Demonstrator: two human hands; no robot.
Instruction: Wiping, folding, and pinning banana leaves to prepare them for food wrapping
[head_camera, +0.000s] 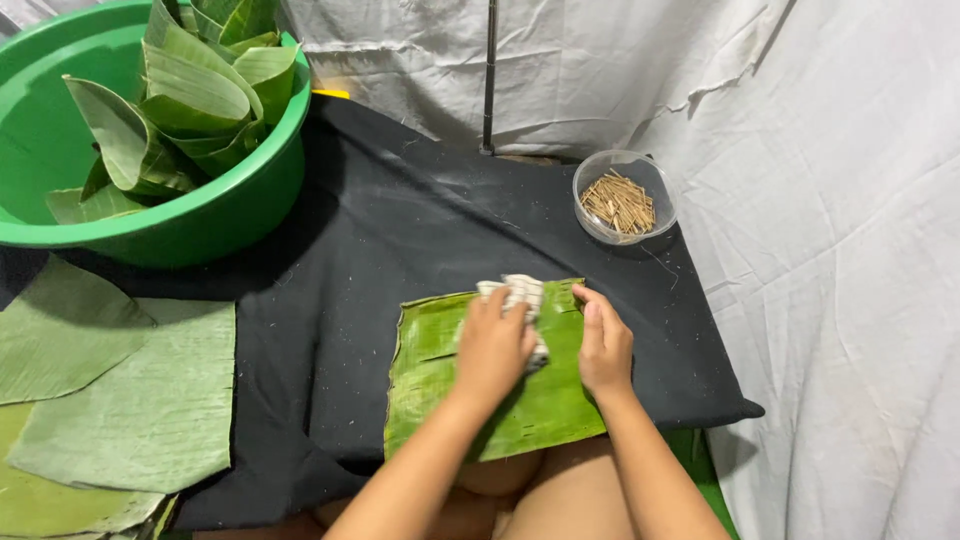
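A rectangular green banana leaf piece (440, 380) lies flat on a black cloth in front of me. My left hand (492, 345) presses a small checked white cloth (520, 292) onto the leaf's upper part, fingers closed over it. To its right, my right hand (604, 345) rests flat on the leaf's right edge and pins it down, holding nothing.
A green plastic basin (200, 225) with folded leaf pieces stands at the back left. Several flat leaf sheets (120, 400) lie stacked at the left. A clear bowl of short wooden sticks (622, 200) sits at the back right. White fabric hangs behind and to the right.
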